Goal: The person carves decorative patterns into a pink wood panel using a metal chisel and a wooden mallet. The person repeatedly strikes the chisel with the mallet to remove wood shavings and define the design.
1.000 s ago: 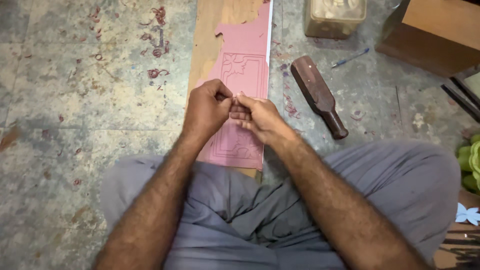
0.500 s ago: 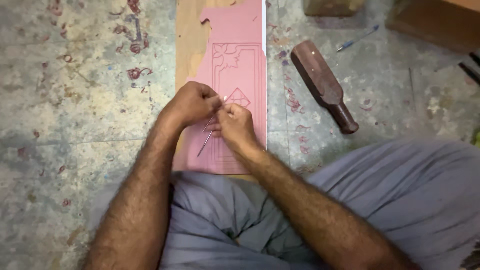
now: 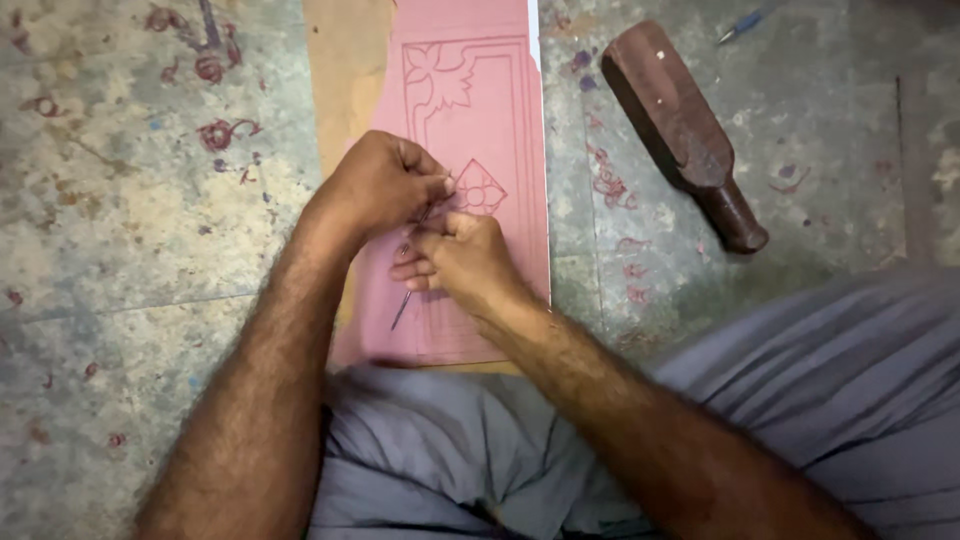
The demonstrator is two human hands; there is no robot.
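Over the pink patterned sheet (image 3: 470,110), both hands — left hand (image 3: 380,185), right hand (image 3: 465,260) — have fingers clamped on a thin metal tool (image 3: 405,300); a wooden mallet (image 3: 680,125) lies well apart on the floor.

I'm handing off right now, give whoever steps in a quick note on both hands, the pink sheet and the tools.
Left hand: closed on the top of a thin metal tool.
Right hand: gripping the same tool lower down, resting on the pink sheet.
Pink sheet lies on a wooden board on the floor; leaf corner, border lines and diamond motif already marked.
Lower sheet mostly plain.
Wooden mallet lies untouched to the right.
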